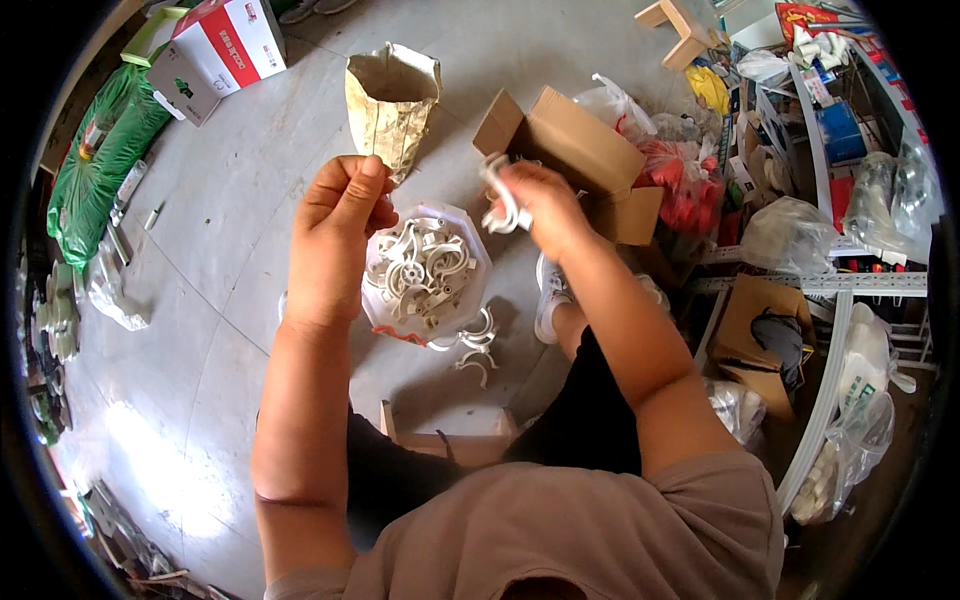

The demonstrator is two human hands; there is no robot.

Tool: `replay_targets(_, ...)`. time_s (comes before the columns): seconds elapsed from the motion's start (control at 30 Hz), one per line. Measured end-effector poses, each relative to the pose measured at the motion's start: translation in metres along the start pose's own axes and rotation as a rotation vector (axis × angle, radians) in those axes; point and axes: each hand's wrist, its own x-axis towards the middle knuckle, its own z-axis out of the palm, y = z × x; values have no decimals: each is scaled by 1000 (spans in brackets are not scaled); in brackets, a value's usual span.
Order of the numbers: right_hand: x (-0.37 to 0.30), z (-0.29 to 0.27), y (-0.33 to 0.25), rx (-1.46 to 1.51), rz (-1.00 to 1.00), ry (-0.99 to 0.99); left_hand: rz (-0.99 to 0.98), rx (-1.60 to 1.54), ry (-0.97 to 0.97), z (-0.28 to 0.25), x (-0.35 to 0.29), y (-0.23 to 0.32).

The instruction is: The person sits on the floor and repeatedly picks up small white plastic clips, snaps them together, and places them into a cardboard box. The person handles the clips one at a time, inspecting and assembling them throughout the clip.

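Note:
My right hand grips a white plastic pipe clamp with a curved arm, in front of the open cardboard box. My left hand is closed in a pinch, thumb pressed to the fingers; whatever it holds is too small or hidden to name. Between and below the hands sits a whitish many-sided tub heaped with white plastic clamp pieces. Several loose clamp pieces lie on the floor by its near right rim. Just beyond my left hand stands an open, worn yellowish sack.
Shelving with bags and boxes lines the right side. Red items in a clear bag lie beside the cardboard box. At far left are a green plastic bundle and a white-and-red box. A low wooden stool is between my legs.

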Motion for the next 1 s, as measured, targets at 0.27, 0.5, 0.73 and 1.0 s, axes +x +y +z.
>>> replay_targets(0.27, 73, -168, 84, -1343, -437, 508, -2, -50, 61, -9, -6, 6)
replay_targets(0.5, 67, -120, 110, -1535, -661, 438, 4, -22, 58, -12, -9, 5)
replay_targets(0.73, 31, -19, 201, -1704, -312, -306, 2, -73, 37, -4, -1, 5)
replay_targets(1.0, 17, 13, 198, -1661, -545, -469, 19, -15, 57, -4, -5, 5)
